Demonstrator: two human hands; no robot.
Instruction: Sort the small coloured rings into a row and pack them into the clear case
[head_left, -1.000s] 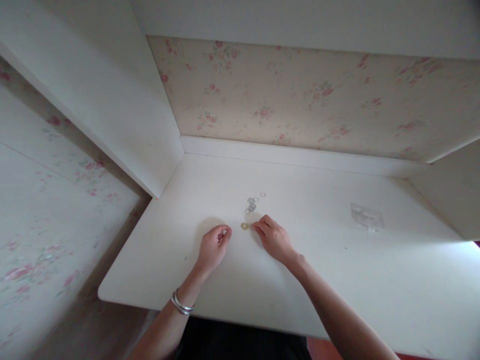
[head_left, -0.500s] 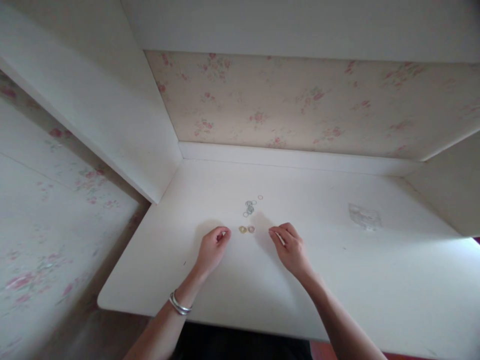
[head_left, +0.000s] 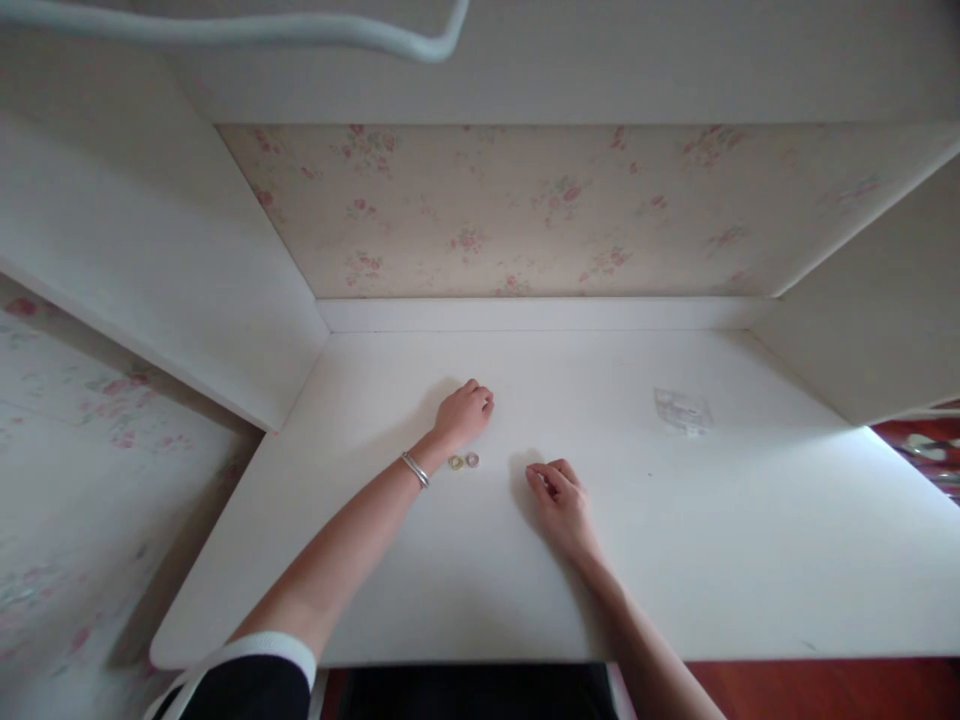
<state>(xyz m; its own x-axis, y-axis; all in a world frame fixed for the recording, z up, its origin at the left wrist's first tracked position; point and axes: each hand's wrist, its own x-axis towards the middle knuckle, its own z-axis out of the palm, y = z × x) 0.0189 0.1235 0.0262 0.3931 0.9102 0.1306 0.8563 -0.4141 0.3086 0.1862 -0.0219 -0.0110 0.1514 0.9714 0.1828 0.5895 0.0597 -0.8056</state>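
I can't tell whether the left hand (head_left: 462, 414) or right hand (head_left: 562, 503), fingers curled and partly hidden, grips anything; yellowish and pinkish rings (head_left: 468, 461) lie beside the left wrist on the smooth counter (head_left: 465, 580).

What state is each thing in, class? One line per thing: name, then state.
Left hand: fingers curled downward over the table; grip hidden.
Right hand: fingers bent, nothing visible held.
Yellowish loop: lying on the table; single or stacked, unclear.
Pinkish loop: lying beside the yellowish one.
Clear plastic bag: lying on the table; open or sealed, unclear.
Silver bracelet: worn around the left wrist.
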